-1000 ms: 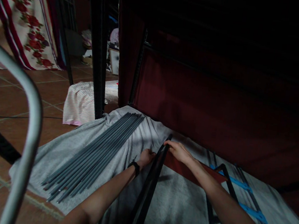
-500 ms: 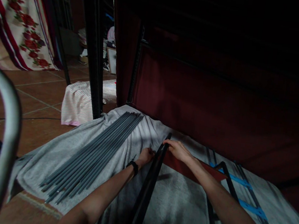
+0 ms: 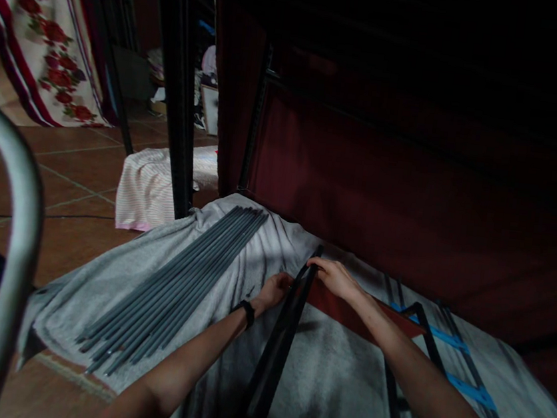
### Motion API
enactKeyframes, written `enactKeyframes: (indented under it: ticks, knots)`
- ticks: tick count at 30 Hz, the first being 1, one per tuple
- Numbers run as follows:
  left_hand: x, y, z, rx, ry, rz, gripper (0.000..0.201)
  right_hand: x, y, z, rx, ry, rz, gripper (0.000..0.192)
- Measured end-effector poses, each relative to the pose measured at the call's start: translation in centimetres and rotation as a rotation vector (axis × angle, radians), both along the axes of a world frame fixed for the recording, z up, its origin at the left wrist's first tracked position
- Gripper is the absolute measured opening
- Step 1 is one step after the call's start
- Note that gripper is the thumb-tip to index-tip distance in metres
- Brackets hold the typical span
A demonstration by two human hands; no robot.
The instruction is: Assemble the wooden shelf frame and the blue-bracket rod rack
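- Over at nine o'clock, a curved silver tube (image 3: 20, 220) crosses your view close to the camera, and your hands are nowhere near it.
- At about ten o'clock from your hands, a bundle of grey rods (image 3: 173, 287) lies flat on the grey blanket (image 3: 338, 390), side by side and untouched; their long axis runs from seven o'clock up to one o'clock. They look like stock still waiting, so most of the work seems to lie ahead.
- Your left hand (image 3: 275, 289) sits just beside the black frame (image 3: 279, 343) on its left side. The fingers look curled in against the bar, but in this dim light you cannot tell whether they grip it or only touch it.
- That black frame is the piece in hand. It stands on edge in the middle of the blanket; its long axis runs from near you at six o'clock away to twelve, leaning slightly right, with the far end pointing at the dark red panel (image 3: 384, 201).
- Your right hand (image 3: 334, 277) rests on the frame's far end, fingers (image 3: 316, 263) laid over the top, loosely curved rather than clenched. Judged from this, you are steadying or positioning it; nothing looks joined to it yet.
- At four o'clock, more black bars with blue strips (image 3: 469, 392) lie on the blanket, well apart from both hands.
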State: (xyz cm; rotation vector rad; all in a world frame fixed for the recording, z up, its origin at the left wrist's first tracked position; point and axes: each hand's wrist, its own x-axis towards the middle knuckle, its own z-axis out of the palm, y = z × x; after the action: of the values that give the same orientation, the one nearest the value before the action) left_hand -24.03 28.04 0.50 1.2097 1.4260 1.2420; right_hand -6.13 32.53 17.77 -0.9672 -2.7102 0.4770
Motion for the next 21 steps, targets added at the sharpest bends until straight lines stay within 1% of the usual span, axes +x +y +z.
enactKeyframes:
  ticks: [2,3,5,6,9,10,12,14,17,21]
  knots:
    - [-0.23,-0.03,-0.06,-0.004,0.019,0.025,0.006,0.07,0.12,0.05,0.004,-0.002,-0.007,0.043]
    - [-0.34,-0.04,-0.09,-0.012,0.033,0.034,0.009,0.06,0.13,0.06,0.003,-0.006,-0.009,0.043]
    - [-0.43,-0.04,-0.14,-0.021,0.057,0.029,0.015,-0.05,0.04,0.05,-0.001,-0.012,-0.011,0.043]
    - [-0.41,-0.05,-0.14,-0.017,0.062,0.016,0.015,-0.11,-0.02,0.04,-0.003,-0.013,-0.011,0.044]
    - [-0.17,-0.12,0.02,0.028,0.053,-0.03,0.006,-0.18,-0.18,0.09,-0.01,-0.007,-0.014,0.045]
    - [-0.11,-0.14,0.11,0.04,0.045,-0.042,0.007,-0.17,-0.21,0.15,-0.013,-0.006,-0.016,0.045]
    - [-0.12,-0.16,0.28,0.032,0.034,-0.032,0.009,-0.15,-0.24,0.29,-0.015,-0.005,-0.021,0.046]
    - [-0.24,-0.07,0.42,-0.008,0.042,0.001,0.003,-0.15,-0.28,0.39,-0.018,-0.001,-0.021,0.047]
    - [-0.31,0.2,0.52,-0.048,0.058,0.015,0.016,-0.21,-0.37,0.38,-0.02,0.009,-0.011,0.048]
    - [-0.24,0.33,0.52,-0.026,0.018,-0.032,0.013,-0.18,-0.36,0.25,-0.016,0.002,-0.023,0.049]
